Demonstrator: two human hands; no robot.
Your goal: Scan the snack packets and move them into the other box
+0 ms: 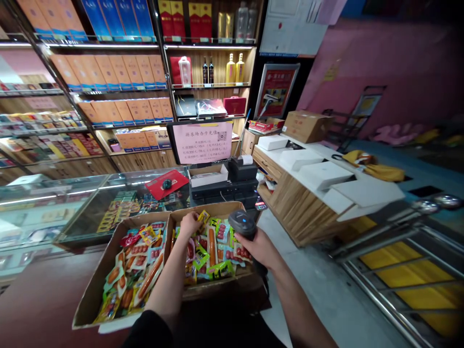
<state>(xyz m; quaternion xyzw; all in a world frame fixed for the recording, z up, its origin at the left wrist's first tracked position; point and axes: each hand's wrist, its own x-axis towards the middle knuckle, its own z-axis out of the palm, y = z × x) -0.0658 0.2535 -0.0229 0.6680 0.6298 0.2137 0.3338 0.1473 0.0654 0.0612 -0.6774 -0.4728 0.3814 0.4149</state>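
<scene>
My left hand [190, 224] pinches a small yellow snack packet [203, 216] over the right-hand cardboard box [221, 210]. Wrapped around the handle of a black barcode scanner [242, 223], my right hand [261, 247] is at that box's right side. A blue light shows on top of the scanner. Beneath both hands lie mixed wrapped snacks, among them a long sausage in clear wrap [212, 247] and green packets [222, 269]. The left-hand cardboard box [86, 295] adjoins it, filled with similar sausages and small packets. My left forearm crosses its edge.
Beyond the boxes stand a monitor with a pink paper sign [203, 141] and a black receipt printer [242, 168]. A glass display counter [83, 193] runs to the left. White boxes lie on a wooden counter [290, 203] at right, near metal railings [395, 270].
</scene>
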